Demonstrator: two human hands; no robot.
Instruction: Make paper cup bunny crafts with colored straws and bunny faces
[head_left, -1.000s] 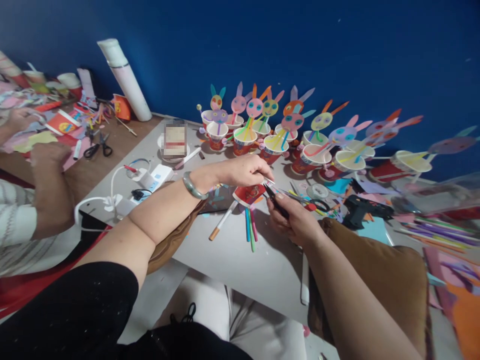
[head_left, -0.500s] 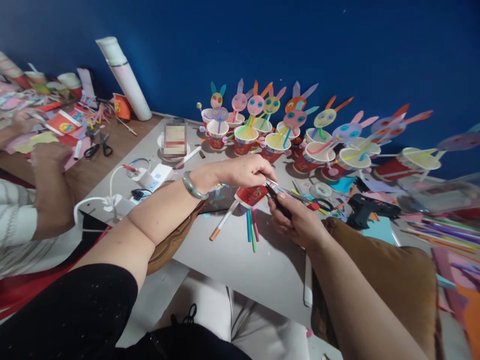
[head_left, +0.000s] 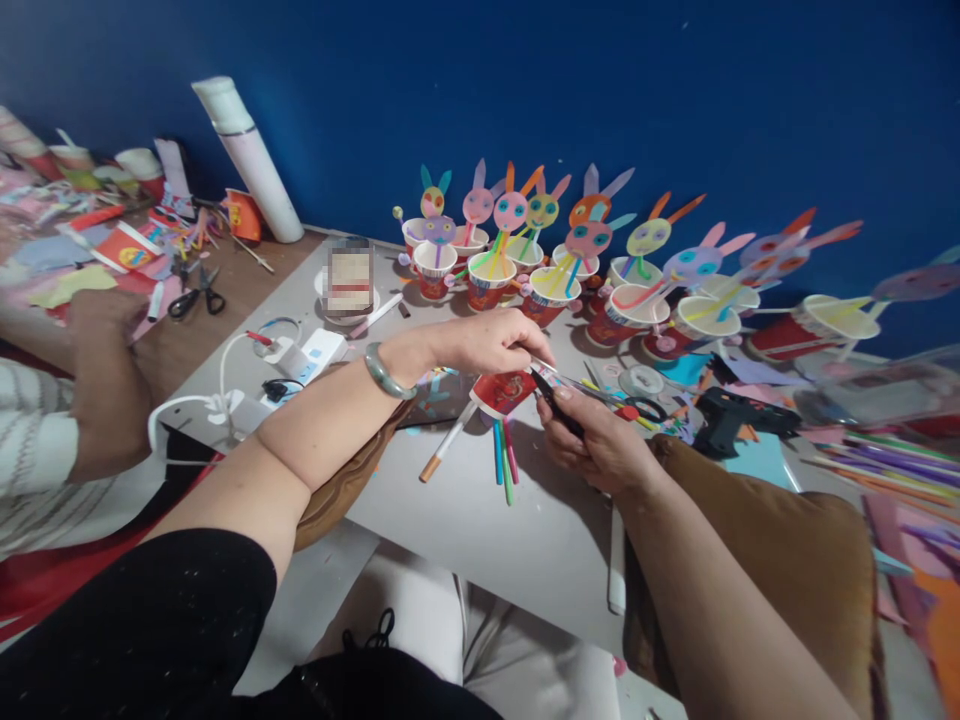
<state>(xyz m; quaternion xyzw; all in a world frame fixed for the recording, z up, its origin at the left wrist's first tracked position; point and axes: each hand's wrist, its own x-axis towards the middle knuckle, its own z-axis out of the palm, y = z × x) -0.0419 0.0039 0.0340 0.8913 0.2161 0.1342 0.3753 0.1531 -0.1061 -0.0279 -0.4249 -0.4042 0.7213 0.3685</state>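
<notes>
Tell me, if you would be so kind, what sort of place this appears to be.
Probably a handicraft workspace: rabbit-eared figures rise from paper cups, what looks like a glue gun lies amid coloured paper, and scissors rest on the brown table.

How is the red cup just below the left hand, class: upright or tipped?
Tipped: the red cup has its white rim at the lower side, with coloured sticks jutting past it.

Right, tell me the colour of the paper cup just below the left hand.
The paper cup is mostly red where visible, seen in the head view.
</notes>
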